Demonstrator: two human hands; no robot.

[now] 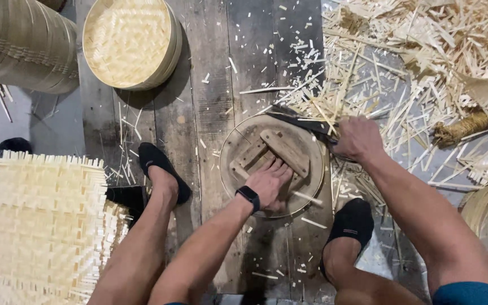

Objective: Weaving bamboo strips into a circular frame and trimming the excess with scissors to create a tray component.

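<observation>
Left hand: the left hand (269, 183) lies flat on the round wooden form (272, 164), fingers (283, 168) spread apart, pressing against its crossed wooden bars.
Right hand: the right hand (358, 138) is at the form's far right rim, fingers curled tight around the dark knife (303, 121), blade lying along the far edge.
Form: sits on the plank floor (210, 113) between both black-socked feet.
Right, far: a heap of bamboo offcuts (425, 56).
Left, far: a round woven lid (128, 42).
Left, near: a stack of woven bamboo mats (40, 220).
</observation>
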